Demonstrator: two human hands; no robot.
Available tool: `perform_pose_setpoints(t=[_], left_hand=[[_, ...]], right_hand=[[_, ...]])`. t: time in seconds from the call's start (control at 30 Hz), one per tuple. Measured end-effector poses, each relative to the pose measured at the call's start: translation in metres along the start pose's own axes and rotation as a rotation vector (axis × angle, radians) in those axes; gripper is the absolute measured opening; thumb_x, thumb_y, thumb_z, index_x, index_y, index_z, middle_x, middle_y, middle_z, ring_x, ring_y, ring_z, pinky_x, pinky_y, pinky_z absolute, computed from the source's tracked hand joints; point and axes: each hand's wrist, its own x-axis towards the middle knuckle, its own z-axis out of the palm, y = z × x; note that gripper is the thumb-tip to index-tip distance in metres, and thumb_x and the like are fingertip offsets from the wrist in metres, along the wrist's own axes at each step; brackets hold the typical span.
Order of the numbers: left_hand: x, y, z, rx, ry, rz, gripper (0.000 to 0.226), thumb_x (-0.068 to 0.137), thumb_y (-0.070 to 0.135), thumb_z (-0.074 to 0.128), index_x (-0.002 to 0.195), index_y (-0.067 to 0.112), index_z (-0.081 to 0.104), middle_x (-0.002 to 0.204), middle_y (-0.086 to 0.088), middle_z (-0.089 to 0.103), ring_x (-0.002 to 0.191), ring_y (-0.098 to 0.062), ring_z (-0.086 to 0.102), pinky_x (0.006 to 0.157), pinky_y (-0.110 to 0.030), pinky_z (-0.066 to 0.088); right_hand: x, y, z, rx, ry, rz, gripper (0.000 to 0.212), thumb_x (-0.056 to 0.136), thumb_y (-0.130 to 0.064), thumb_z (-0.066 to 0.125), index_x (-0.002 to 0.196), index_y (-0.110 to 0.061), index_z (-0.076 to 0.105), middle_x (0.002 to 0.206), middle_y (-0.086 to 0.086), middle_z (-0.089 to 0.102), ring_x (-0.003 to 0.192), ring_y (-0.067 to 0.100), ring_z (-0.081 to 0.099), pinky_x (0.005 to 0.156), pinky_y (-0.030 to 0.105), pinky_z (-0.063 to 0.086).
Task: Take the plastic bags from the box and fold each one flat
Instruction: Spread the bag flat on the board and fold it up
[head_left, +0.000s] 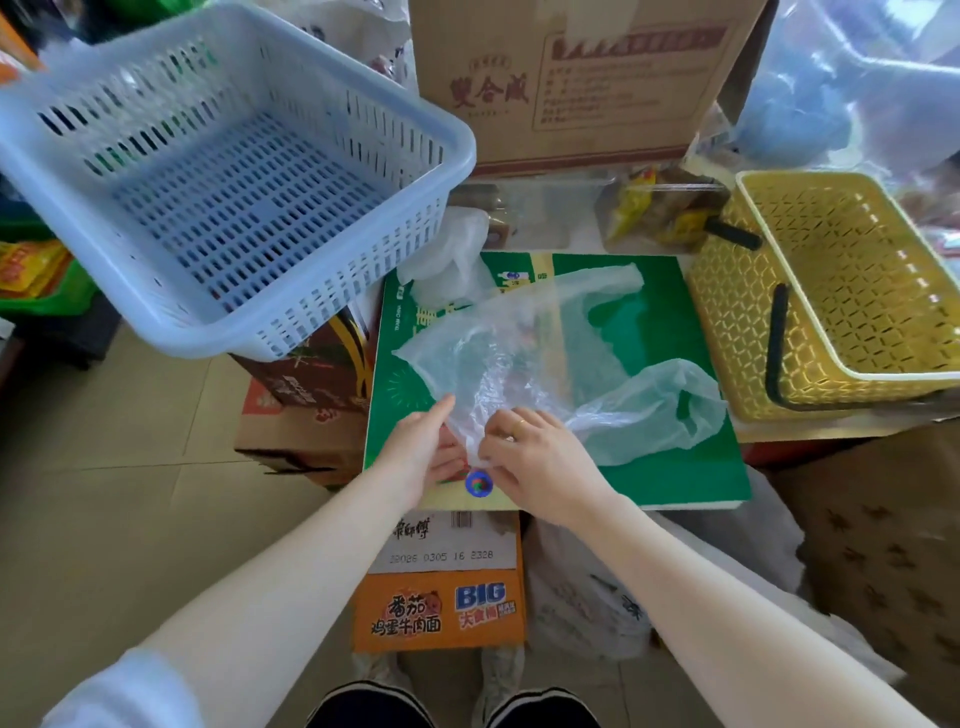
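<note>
The clear plastic bag (545, 364) is so thin that the green shows right through it, so its edges are hard to see, and its near corner is hidden under the two hands. It lies on the flat green box (670, 473) in the middle of the view. Its long side runs from about 7 o'clock, by the hands, up to about 1 o'clock, and its two loop handles point away to 1 and 4 o'clock. It looks wrinkly, shiny and a bit puffed up, not flat yet. The left hand (421, 447) lies on the bag's near edge with its fingers mostly straight, and I cannot tell if it pinches anything. The right hand (535, 452), which wears a gold ring, pinches the bag's near corner with bent fingers. Another crumpled clear bag (452, 249) sits at 11 o'clock, just off the green box. A pale blue basket (104, 218) stands tilted at 10 o'clock. A yellow basket (727, 322) with black handles sits at 3 o'clock, cut off at the edge. A brown cardboard box (587, 78) stands at 12 o'clock.
</note>
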Motion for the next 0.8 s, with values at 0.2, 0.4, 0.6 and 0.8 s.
perform_pose_setpoints(t=[0.2,0.4,0.6,0.8], left_hand=[[0.032,0.018,-0.002,0.411,0.079,0.116,0.032,0.095,0.027,0.046,0.113,0.004,0.059,0.105,-0.009,0.061,0.093,-0.026,0.058,0.088,-0.035,0.047],[0.039,0.036,-0.012,0.350,0.229,0.273,0.026,0.098,0.021,0.039,0.090,0.009,0.060,0.084,-0.009,0.051,0.083,-0.023,0.048,0.069,-0.030,0.038],[0.022,0.010,-0.041,0.282,0.044,0.001,0.041,0.093,0.053,0.037,0.116,0.020,0.045,0.111,-0.009,0.059,0.100,-0.031,0.060,0.090,-0.044,0.049],[0.012,-0.019,-0.037,0.522,0.072,0.073,0.064,0.078,0.032,0.070,0.130,0.017,0.035,0.121,-0.004,0.052,0.100,-0.022,0.055,0.074,-0.032,0.046]], right_hand=[[-0.004,0.001,0.001,0.075,-0.141,0.087,0.004,0.070,-0.014,0.069,0.073,-0.014,0.072,0.077,0.004,0.063,0.063,0.025,0.060,0.055,0.029,0.048],[0.013,-0.027,0.003,0.281,-0.222,0.225,0.035,0.088,0.002,0.052,0.121,-0.007,0.060,0.114,0.015,0.058,0.085,0.038,0.062,0.068,0.043,0.053],[0.012,-0.003,-0.014,0.195,-0.305,0.342,0.072,0.087,-0.044,0.058,0.147,-0.025,0.024,0.146,0.001,0.040,0.129,0.023,0.041,0.103,0.035,0.033],[-0.014,0.025,-0.009,0.042,-0.482,0.310,0.062,0.080,-0.051,0.063,0.135,-0.027,0.045,0.136,-0.005,0.049,0.127,0.019,0.041,0.104,0.032,0.025]])
